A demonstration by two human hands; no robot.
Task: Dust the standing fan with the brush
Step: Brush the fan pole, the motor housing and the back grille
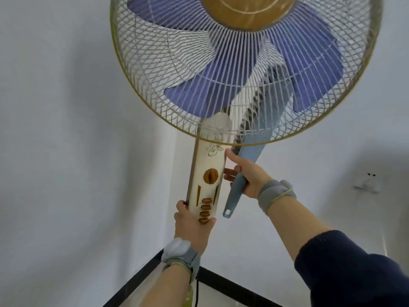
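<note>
Left hand (194, 220) fingers clamp fan column (207, 185) below the buttons; right hand (245, 176) fingers wrap brush (247, 151) handle, bristles behind grille (155, 69).

You're facing a room corner: two plain white walls (55, 129) meet in a seam running down toward the floor. A black skirting board (137, 275) lines the base of both walls, forming a dark V at the bottom. The pale glossy floor (221, 295) shows beneath it. On the right wall sits a white wall socket (366, 183), in soft, even light.
</note>
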